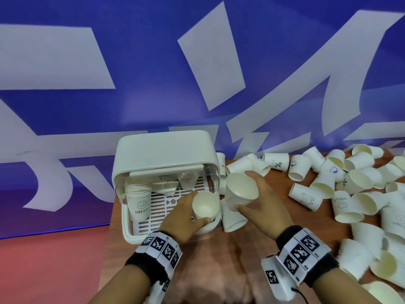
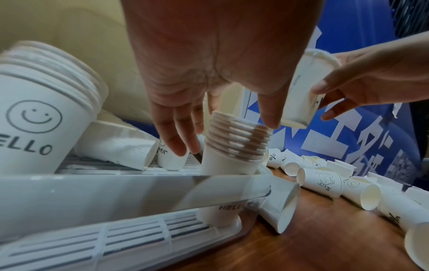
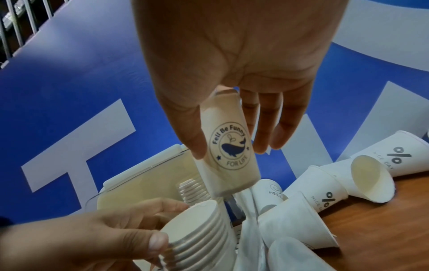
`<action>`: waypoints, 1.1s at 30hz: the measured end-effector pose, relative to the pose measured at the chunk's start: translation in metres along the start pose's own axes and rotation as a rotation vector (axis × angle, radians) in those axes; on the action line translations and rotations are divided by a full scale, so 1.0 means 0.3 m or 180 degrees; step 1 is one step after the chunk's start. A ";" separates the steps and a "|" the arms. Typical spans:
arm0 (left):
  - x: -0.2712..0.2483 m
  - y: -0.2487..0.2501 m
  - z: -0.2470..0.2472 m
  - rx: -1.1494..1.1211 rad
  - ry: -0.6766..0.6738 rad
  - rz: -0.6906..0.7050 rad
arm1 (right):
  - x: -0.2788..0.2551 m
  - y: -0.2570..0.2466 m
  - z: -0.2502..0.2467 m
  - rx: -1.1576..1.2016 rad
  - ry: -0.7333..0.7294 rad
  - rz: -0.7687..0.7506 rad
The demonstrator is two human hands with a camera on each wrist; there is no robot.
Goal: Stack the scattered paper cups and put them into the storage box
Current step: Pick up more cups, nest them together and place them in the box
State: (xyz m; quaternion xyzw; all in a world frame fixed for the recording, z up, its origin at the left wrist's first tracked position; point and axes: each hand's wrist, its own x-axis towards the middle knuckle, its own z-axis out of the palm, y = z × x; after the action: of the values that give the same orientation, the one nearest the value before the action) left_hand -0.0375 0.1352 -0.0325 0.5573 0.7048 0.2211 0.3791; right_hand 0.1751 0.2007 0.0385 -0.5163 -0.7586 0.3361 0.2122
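Your left hand (image 1: 183, 217) grips 1 nested stack (image 1: 205, 205), your right hand (image 1: 262, 201) pinches 1 cup (image 3: 228, 152) reading "Fell Be Funny FOR LIFE"; storage box (image 1: 162, 150) holds 1 "HELLO" stack (image 1: 138, 200)

Hidden, cropped and blurred parts

In the head view the storage box (image 1: 163, 148) lid hides the cups at its back; the left hand (image 1: 184, 218) covers the held stack's (image 1: 206, 205) sides. Cups (image 1: 381, 266) at the table's right edge are cut off, their prints perhaps too blurred to read.
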 end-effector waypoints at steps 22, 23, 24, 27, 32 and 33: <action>-0.079 0.001 -0.118 -0.0051 0.0315 0.0392 | 0.002 -0.038 0.191 -0.0320 -0.0832 -0.0021; -0.080 0.003 -0.122 -0.0039 0.0314 0.0378 | 0.004 -0.037 0.191 -0.0418 -0.0899 0.0002; -0.082 0.008 -0.125 -0.0010 0.0308 0.0374 | 0.006 -0.037 0.191 -0.0526 -0.0982 0.0035; -0.086 0.026 -0.133 0.0028 0.0341 0.0442 | 0.010 -0.036 0.190 -0.0750 -0.1197 0.0127; -0.104 0.061 -0.136 0.0098 0.0329 0.0474 | 0.009 -0.043 0.172 -0.0902 -0.1259 0.0169; -0.106 0.064 -0.135 0.0123 0.0331 0.0472 | 0.005 -0.045 0.162 -0.0880 -0.1207 0.0146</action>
State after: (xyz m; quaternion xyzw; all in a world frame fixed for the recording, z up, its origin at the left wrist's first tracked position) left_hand -0.0544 0.1148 0.0158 0.6030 0.6845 0.2635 0.3138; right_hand 0.1333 0.1847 0.0152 -0.4851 -0.8118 0.3247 -0.0146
